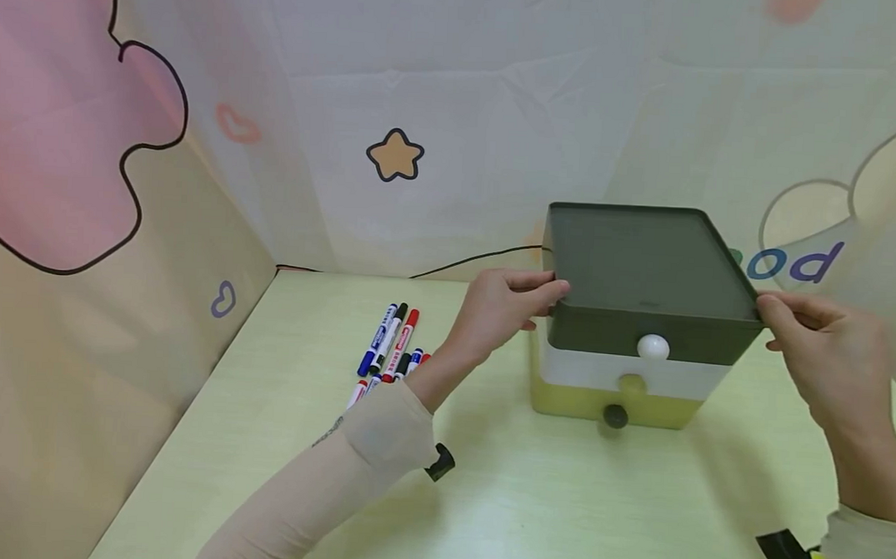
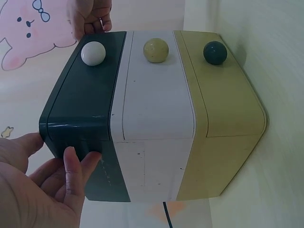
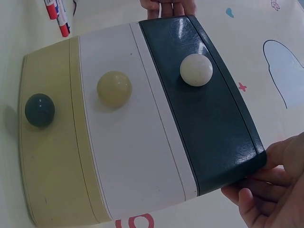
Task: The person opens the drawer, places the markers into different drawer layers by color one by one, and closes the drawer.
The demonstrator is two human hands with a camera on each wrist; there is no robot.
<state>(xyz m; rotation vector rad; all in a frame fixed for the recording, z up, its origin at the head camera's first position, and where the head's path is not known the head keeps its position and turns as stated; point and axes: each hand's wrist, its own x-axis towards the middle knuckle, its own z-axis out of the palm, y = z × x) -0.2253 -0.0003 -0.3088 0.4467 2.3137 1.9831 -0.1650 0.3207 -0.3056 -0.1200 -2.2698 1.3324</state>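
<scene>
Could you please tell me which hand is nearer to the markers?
Left. The left hand grips the drawer box on the side facing the markers; the right hand grips the opposite side, farther away.

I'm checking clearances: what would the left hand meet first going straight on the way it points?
The dark green top drawer unit, practically at once: the left hand grips its left side, with no clear gap visible.

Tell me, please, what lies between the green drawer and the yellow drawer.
The white drawer lies between the green drawer and the yellow drawer, as the left wrist view shows.
</scene>
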